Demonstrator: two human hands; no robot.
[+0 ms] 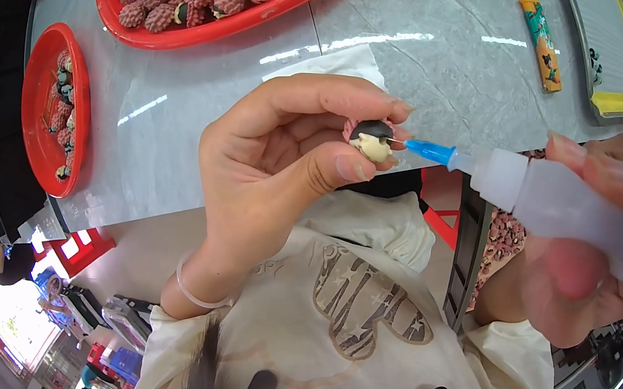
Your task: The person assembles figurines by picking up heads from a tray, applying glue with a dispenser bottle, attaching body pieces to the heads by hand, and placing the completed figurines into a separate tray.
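Between the thumb and fingertips of my left hand (279, 141) is a small figure piece (372, 141), pink and ridged behind, with a black and cream front. My right hand (599, 262) grips a translucent squeeze bottle (582, 215) lying on its side in the air. A blue-hubbed needle tip (429, 151) on the bottle points left, its thin metal end at the front of the piece. Whether the needle touches the piece or stops just short, I cannot tell. Both hands are above the near edge of the table.
A large red tray (213, 45) heaped with similar pieces stands at the back left. Further left, a smaller red tray (36, 97) holds several more. An orange and green packet (541, 45) lies on the grey table (428, 59), near a yellow-edged tray (617, 103) at the back right.
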